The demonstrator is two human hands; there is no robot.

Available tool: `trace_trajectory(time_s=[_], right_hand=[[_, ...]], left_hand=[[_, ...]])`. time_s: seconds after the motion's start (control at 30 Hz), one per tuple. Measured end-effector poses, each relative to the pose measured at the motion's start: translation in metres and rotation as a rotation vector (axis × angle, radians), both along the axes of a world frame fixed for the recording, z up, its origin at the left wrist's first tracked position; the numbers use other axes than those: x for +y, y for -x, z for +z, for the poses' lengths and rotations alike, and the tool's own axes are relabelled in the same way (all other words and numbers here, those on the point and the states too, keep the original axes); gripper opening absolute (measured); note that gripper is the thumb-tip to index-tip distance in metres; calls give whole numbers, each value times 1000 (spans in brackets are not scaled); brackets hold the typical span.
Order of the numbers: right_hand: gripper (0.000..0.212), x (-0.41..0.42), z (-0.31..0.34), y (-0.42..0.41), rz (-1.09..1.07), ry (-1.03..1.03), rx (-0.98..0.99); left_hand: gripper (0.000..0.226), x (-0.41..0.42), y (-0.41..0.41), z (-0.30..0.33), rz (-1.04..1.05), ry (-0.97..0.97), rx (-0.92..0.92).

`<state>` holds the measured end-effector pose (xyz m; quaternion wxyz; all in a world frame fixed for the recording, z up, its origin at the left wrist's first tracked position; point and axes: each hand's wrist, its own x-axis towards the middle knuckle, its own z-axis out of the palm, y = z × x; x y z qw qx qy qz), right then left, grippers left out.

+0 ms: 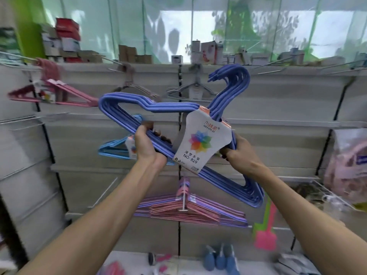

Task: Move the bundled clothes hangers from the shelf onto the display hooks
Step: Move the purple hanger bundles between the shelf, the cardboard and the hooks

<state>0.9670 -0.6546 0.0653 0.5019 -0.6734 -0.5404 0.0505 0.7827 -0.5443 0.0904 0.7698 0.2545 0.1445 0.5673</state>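
Both arms reach up and forward: the left hand (148, 144) curls its fingers round the long bottom bars of the blue hanger bundle (127, 114), and the right hand (239, 153) grips the same bundle just beside its white label card (200, 139). Held in the air before the shelving wall (278, 100), the bundle is tilted, its hooks pointing to about one o'clock and one shoulder end down at five o'clock. Other hanger bundles (190, 209) hang on pegs behind it.
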Motion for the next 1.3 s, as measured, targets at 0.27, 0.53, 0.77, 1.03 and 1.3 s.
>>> trace_trajectory(time_s=[0.27, 0.53, 0.77, 1.03, 1.3], right_hand=[[23, 83, -12, 105, 101, 50, -8], [21, 148, -29, 187, 211, 65, 8], [27, 206, -35, 244, 325, 101, -19], [31, 297, -41, 293, 406, 139, -54], [34, 403, -48, 329, 450, 145, -56]], left_hand=[[29, 65, 120, -17, 137, 48, 35], [20, 115, 214, -38, 243, 79, 64], [13, 153, 274, -55, 370, 98, 66], [11, 224, 330, -67, 472, 117, 63], [7, 315, 366, -70, 536, 165, 73]])
